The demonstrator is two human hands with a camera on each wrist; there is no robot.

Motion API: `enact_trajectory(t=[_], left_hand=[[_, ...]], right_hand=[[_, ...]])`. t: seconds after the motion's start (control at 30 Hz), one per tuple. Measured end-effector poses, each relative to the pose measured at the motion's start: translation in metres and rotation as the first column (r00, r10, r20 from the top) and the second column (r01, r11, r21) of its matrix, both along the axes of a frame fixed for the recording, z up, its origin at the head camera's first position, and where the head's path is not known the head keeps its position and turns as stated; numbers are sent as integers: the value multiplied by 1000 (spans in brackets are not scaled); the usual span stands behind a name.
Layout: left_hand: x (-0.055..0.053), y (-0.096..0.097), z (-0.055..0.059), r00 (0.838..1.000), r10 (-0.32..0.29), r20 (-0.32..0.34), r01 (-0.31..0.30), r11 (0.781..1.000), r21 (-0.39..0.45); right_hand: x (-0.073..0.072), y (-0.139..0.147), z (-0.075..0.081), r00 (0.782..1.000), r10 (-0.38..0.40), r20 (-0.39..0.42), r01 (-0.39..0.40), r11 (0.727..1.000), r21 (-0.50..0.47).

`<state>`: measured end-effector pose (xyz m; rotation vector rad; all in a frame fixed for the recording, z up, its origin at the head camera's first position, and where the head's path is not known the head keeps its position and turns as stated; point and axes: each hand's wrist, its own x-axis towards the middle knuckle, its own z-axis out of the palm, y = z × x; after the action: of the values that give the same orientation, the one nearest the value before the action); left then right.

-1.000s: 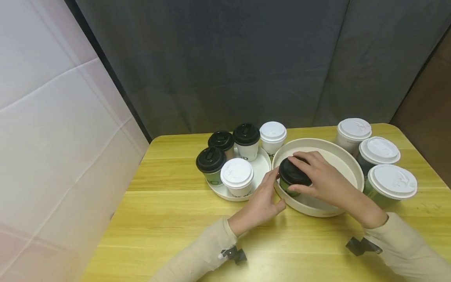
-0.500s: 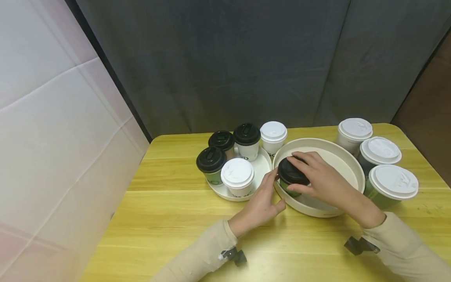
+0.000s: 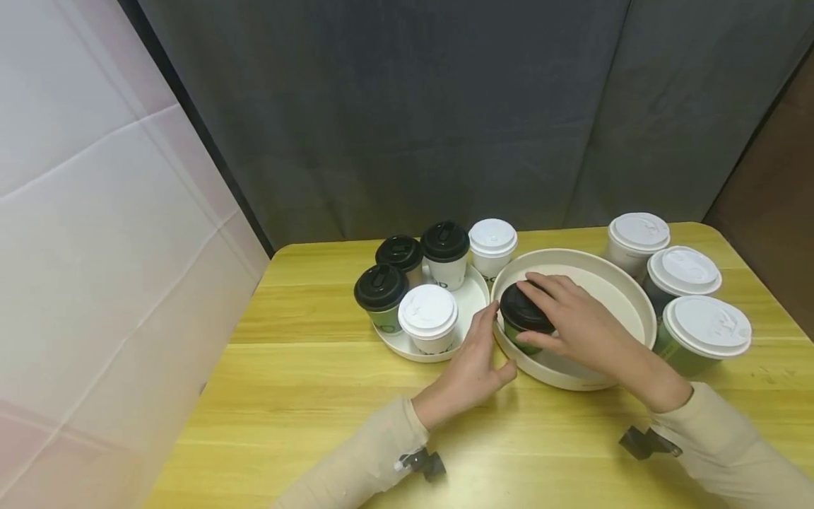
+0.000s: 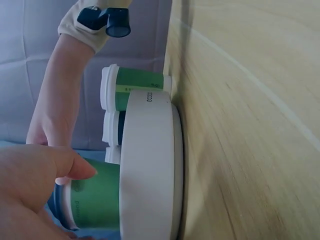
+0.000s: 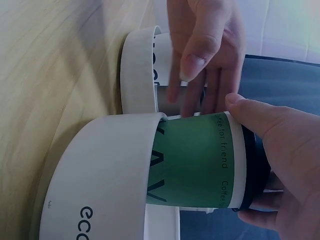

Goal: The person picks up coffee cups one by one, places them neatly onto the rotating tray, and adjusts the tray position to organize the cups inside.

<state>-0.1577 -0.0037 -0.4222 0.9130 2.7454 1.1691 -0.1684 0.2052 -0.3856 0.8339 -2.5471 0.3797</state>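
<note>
A dark grey cloth (image 3: 407,120) hangs behind the yellow wooden surface (image 3: 286,403). A pale, creased sheet (image 3: 114,268) slants along the left side, and a brown panel (image 3: 776,184) shows at far right.

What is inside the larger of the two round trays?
Inside the larger tray, one green cup with a black lid is visible. The right grip holds it and covers part of the tray's floor; the cup's underside and its contents cannot be seen.
</note>
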Motion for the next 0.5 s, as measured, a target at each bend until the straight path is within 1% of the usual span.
enact_trajectory(t=[0.07, 0.13, 0.2, 0.27, 0.3, 0.37, 0.43, 0.5], left_hand=[[4, 1, 1, 998, 17, -66, -18, 1000, -16], [9, 2, 2, 988, 31, -153, -37, 999, -37], [14, 2, 4, 969, 35, -246, -52, 997, -61], [20, 3, 7, 944, 29, -330, -58, 995, -79], [23, 4, 9, 929, 18, -370, -53, 995, -84], [28, 5, 13, 889, -12, -458, -36, 995, -96], [32, 6, 18, 841, -55, -539, -3, 994, -108], [36, 7, 22, 781, -104, -616, 22, 990, -139]], right_hand=[[1, 0, -1, 1000, 0, -11, 0, 1000, 9], [2, 0, -1, 1000, -5, -10, 5, 1000, 18], [4, 1, -1, 1000, -15, -1, 15, 1000, 21], [7, 3, 1, 1000, -28, 9, 28, 999, 18], [9, 5, 3, 999, -34, 12, 33, 999, 11], [14, 9, 6, 999, -46, 14, 46, 999, -8], [19, 15, 9, 999, -52, 4, 52, 998, -26], [24, 21, 10, 998, -57, -17, 57, 998, -32]])
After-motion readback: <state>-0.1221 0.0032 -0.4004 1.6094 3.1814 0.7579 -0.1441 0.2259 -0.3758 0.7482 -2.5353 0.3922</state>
